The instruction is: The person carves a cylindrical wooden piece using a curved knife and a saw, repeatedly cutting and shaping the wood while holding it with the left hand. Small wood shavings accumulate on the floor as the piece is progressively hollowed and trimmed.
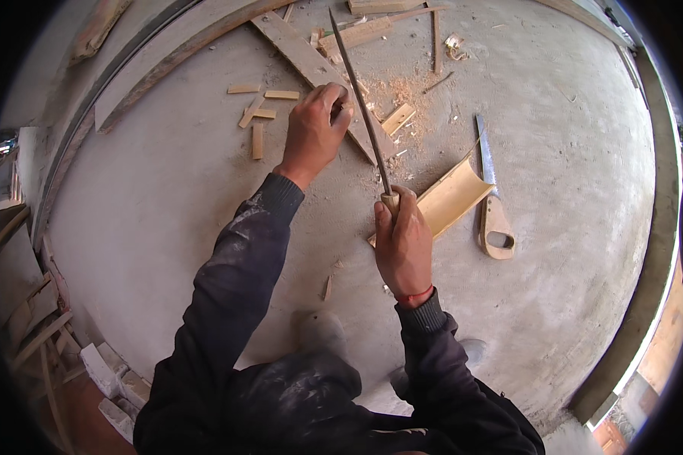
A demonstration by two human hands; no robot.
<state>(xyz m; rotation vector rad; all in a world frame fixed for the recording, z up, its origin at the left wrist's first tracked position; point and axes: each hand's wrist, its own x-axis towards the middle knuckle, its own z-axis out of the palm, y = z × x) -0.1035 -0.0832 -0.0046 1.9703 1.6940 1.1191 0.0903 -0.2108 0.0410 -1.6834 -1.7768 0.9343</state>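
Note:
My right hand (404,243) is closed round the wooden handle of a long knife (362,98). Its narrow dark blade points up and away, seen nearly edge-on. Left of the blade, my left hand (316,129) is raised with its fingers curled toward the thumb; whatever they hold, if anything, is hidden. Just beyond my right hand lies a split half of bamboo (454,199), hollow side up. A handsaw (495,205) with a pale wooden handle rests to the right of the bamboo. Several short bamboo pieces (258,142) lie on the floor left of my left hand.
A wooden board (300,49) slants across the concrete floor (569,174) beyond my hands. Shavings (406,91) and a short bamboo block (398,118) lie beside it. More wood scraps (360,34) are at the back. Timber and blocks (110,371) line the left edge.

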